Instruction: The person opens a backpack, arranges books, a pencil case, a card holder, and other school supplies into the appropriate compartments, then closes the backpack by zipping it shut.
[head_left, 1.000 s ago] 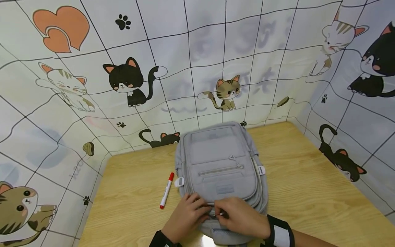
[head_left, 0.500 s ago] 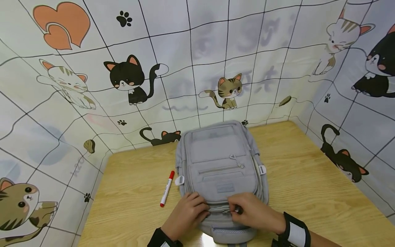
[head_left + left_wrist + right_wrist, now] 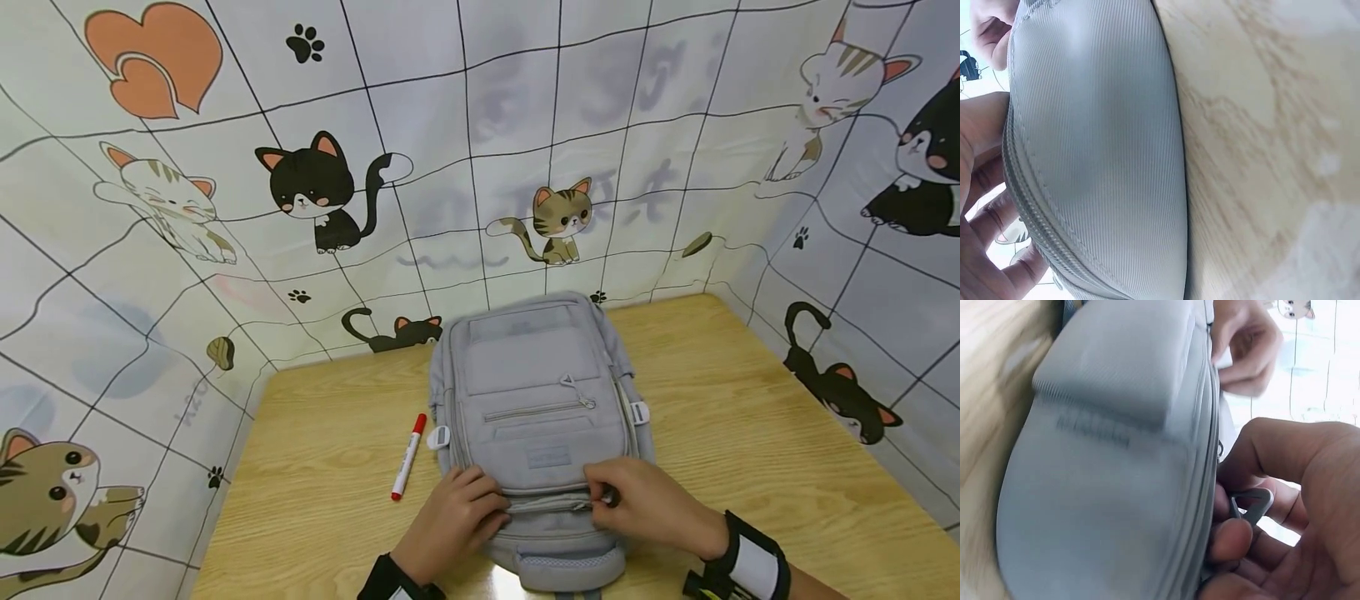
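Observation:
A grey backpack (image 3: 543,400) lies flat on the wooden table (image 3: 750,433), its top end toward me. My left hand (image 3: 457,521) rests on the near left part of the backpack (image 3: 1104,156), fingers (image 3: 991,212) curled over its zipper seam. My right hand (image 3: 645,504) pinches a grey zipper pull (image 3: 1250,506) at the near right of the backpack (image 3: 1116,475). The zipper pull (image 3: 609,497) sits close to the bag's right corner. A red-capped white marker (image 3: 407,458) lies on the table just left of the bag.
Cat-patterned cloth walls (image 3: 300,192) enclose the table on the left, back and right. Bare wood shows right of the bag and in front of the marker.
My right hand has drawn the zipper pull to the right along the near end of the backpack. The left hand has stayed in place on the bag.

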`<state>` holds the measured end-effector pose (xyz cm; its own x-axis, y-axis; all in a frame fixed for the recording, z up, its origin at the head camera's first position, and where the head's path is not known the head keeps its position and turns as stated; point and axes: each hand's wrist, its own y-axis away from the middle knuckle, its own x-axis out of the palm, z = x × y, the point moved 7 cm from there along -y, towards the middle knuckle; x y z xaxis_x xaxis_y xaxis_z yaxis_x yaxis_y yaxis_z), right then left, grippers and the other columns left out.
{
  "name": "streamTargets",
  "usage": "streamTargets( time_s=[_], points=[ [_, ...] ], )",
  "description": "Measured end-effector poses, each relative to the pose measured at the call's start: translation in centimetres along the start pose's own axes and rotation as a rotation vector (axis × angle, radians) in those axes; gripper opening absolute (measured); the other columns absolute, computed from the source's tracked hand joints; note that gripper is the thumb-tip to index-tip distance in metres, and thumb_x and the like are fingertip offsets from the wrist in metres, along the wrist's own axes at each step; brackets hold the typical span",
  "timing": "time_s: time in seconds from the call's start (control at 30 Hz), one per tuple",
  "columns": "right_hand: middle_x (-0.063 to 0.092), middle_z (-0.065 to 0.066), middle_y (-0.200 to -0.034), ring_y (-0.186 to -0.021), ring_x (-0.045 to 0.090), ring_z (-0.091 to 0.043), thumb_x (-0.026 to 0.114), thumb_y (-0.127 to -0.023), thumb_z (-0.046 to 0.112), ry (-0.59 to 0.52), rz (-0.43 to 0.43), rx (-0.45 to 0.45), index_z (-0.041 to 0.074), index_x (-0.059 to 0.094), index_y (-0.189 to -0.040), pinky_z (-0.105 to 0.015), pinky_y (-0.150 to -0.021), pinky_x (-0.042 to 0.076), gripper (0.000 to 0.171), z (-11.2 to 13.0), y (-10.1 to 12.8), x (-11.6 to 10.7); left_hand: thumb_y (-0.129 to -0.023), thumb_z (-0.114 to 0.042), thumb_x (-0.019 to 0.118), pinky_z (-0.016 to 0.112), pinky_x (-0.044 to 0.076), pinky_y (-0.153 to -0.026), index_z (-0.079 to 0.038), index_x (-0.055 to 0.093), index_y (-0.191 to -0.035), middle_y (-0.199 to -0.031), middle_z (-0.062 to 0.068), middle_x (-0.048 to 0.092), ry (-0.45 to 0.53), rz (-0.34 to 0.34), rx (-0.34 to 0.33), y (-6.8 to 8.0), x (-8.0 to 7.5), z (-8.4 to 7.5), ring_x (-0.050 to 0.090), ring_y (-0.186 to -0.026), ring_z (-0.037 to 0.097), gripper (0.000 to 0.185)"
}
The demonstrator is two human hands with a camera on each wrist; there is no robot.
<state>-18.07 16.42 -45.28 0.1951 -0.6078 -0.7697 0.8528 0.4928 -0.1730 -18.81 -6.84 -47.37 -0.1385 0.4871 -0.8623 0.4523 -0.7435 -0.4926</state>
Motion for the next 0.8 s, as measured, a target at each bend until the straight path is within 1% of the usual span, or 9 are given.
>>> streamTargets(
  time_s=[0.17,0.33,0.4,0.5,0.57,0.63,0.7,0.73,0.8],
  points=[
    [0.040,0.021,-0.068,-0.058,0.035,0.008,0.078,-0.080,0.003,0.069,0.010,0.042,0.029,0.050,-0.077,-0.017,-0.053,0.030,0.039,-1.1,0.1,-0.5,-0.091,-0.027,0.087,0.028,0.048,-0.084,-0.025,0.078,-0.097,-0.099,-0.014,0.068,0.004,0.012,-0.023,0.4,-0.4,0.5,0.059,-0.096,0.006,0.011],
    [0.055,0.025,-0.073,-0.060,0.041,0.009,0.081,-0.095,0.028,0.139,0.065,0.036,0.037,0.064,-0.081,-0.018,-0.053,0.035,0.024,-0.9,-1.1,-2.2,-0.092,-0.026,0.086,0.029,0.048,-0.087,-0.025,0.078,-0.103,-0.106,-0.012,0.067,0.027,-0.033,-0.075,1.1,-1.2,1.1,0.058,-0.101,0.007,0.013],
    [0.058,0.025,-0.074,-0.060,0.043,0.008,0.079,-0.098,0.036,0.179,0.022,0.040,0.037,0.068,-0.082,-0.019,-0.053,0.036,0.019,-0.8,-2.3,-4.3,-0.093,-0.029,0.084,0.035,0.049,-0.090,-0.024,0.078,-0.111,-0.116,-0.007,0.067,0.021,-0.085,-0.132,1.7,-1.7,1.3,0.059,-0.110,0.012,0.019],
    [0.066,0.015,-0.078,-0.064,0.052,0.000,0.074,-0.102,0.034,0.230,-0.117,0.090,0.028,0.075,-0.087,-0.024,-0.056,0.042,0.016,-2.0,-4.6,-8.4,-0.100,-0.044,0.074,0.053,0.051,-0.098,-0.021,0.072,-0.133,-0.140,0.009,0.061,0.016,-0.132,-0.267,2.6,-1.8,1.6,0.056,-0.131,0.031,0.040],
    [0.073,0.000,-0.089,-0.073,0.063,-0.014,0.070,-0.105,0.030,0.245,-0.231,0.153,0.016,0.078,-0.100,-0.033,-0.061,0.051,0.016,-4.4,-6.4,-10.7,-0.103,-0.056,0.064,0.068,0.049,-0.100,-0.021,0.062,-0.149,-0.156,0.022,0.047,0.055,-0.110,-0.357,3.1,-1.2,1.7,0.046,-0.145,0.049,0.058],
    [0.073,-0.020,-0.112,-0.093,0.069,-0.035,0.064,-0.108,0.027,0.229,-0.286,0.236,0.001,0.073,-0.121,-0.048,-0.074,0.057,0.030,-7.8,-8.0,-11.9,-0.103,-0.063,0.060,0.079,0.044,-0.102,-0.023,0.051,-0.160,-0.167,0.030,0.029,0.160,-0.044,-0.445,3.5,-0.2,1.6,0.030,-0.152,0.062,0.070],
    [0.064,-0.035,-0.130,-0.111,0.066,-0.050,0.058,-0.110,0.027,0.161,-0.270,0.326,-0.012,0.058,-0.138,-0.059,-0.085,0.056,0.048,-11.7,-9.2,-11.6,-0.102,-0.060,0.062,0.082,0.041,-0.103,-0.024,0.044,-0.164,-0.171,0.034,0.016,0.271,0.016,-0.506,3.7,1.0,1.5,0.016,-0.153,0.069,0.074],
    [0.059,-0.039,-0.135,-0.115,0.063,-0.053,0.055,-0.111,0.027,0.113,-0.236,0.372,-0.016,0.050,-0.143,-0.060,-0.088,0.056,0.054,-13.6,-9.6,-11.1,-0.102,-0.057,0.066,0.082,0.041,-0.104,-0.024,0.043,-0.165,-0.172,0.034,0.012,0.320,0.043,-0.530,3.8,1.5,1.5,0.012,-0.153,0.069,0.074],
    [0.059,-0.042,-0.126,-0.107,0.064,-0.052,0.051,-0.111,0.026,0.018,-0.137,0.456,-0.022,0.046,-0.140,-0.055,-0.085,0.057,0.056,-16.8,-10.0,-9.5,-0.102,-0.050,0.070,0.080,0.040,-0.107,-0.025,0.041,-0.166,-0.174,0.033,0.009,0.383,0.094,-0.560,4.0,2.2,1.6,0.007,-0.154,0.068,0.074]
  ],
)
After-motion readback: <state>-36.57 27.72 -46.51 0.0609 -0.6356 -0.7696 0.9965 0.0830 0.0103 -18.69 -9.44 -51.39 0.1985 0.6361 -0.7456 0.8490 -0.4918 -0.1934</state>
